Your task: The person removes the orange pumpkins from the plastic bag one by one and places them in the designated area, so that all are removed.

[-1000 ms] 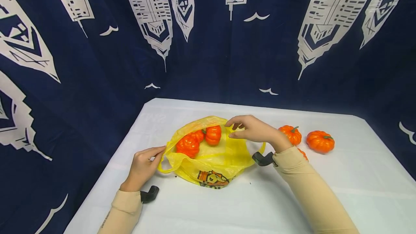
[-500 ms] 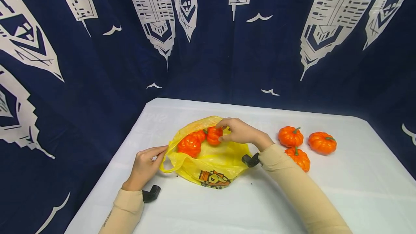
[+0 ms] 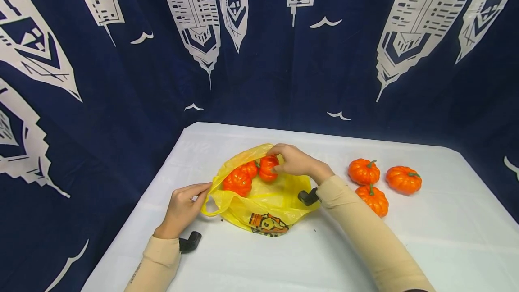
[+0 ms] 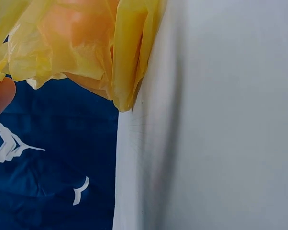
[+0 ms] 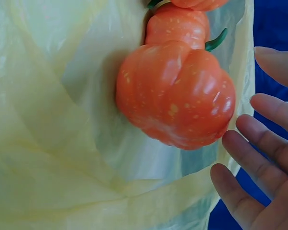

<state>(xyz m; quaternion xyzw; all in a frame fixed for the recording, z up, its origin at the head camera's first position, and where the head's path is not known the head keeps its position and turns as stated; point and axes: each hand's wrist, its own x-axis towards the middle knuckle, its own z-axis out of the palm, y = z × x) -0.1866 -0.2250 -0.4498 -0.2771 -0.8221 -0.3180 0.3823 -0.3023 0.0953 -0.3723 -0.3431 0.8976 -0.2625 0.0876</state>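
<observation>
A yellow plastic bag (image 3: 279,195) lies on its side on the white table, its mouth spread toward me. My left hand (image 3: 182,206) pinches the edge of its left side by the handle loop; a fingertip shows against the plastic in the left wrist view. Inside sit three small orange decorative pumpkins: one at left (image 3: 237,183), one behind it, and a right one (image 3: 266,169). My right hand (image 3: 296,161) reaches into the mouth, thumb and fingers spread beside the right pumpkin. In the right wrist view its fingers (image 5: 259,167) are nearly straight beside a pumpkin (image 5: 177,96).
Three more orange pumpkins stand right of the bag: a back one (image 3: 363,171), a front one (image 3: 374,201) close to my right sleeve (image 3: 369,224), and a far right one (image 3: 403,180). A dark blue curtain (image 3: 259,71) with white building prints hangs behind the table (image 3: 251,256).
My right hand has moved left, from the bag's right rim to the right pumpkin inside. The front pumpkin outside has come into fuller view. My left hand keeps its hold on the bag.
</observation>
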